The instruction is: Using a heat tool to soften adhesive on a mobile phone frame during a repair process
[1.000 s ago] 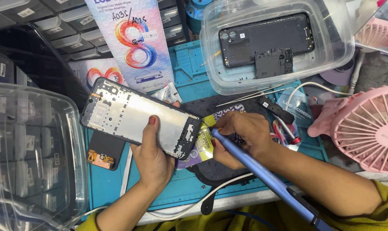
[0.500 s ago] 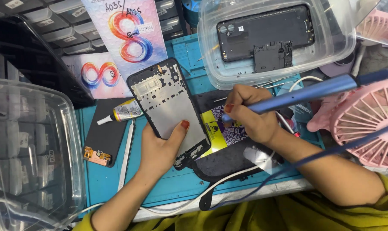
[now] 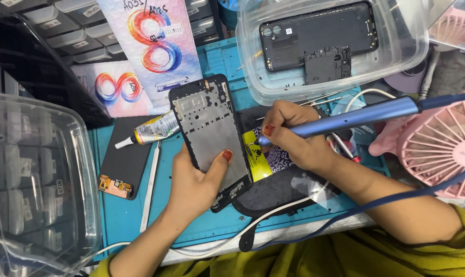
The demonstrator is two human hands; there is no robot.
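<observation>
Left hand [image 3: 196, 182] wraps the lower end of a bare phone frame [image 3: 211, 134], thumb pressed on its inner plate, tilting it up for access. Right hand [image 3: 294, 136], just right of the frame, closes pen-style round a blue corded tool [image 3: 363, 116], tip low beside the frame's edge. Glue tube [image 3: 153, 129] lies just left of the frame on the blue surface [image 3: 124, 215]; clear tub [image 3: 273, 90] with a back cover sits beyond it.

Head camera looks steeply down, close over workbench [image 3: 201, 225]
</observation>
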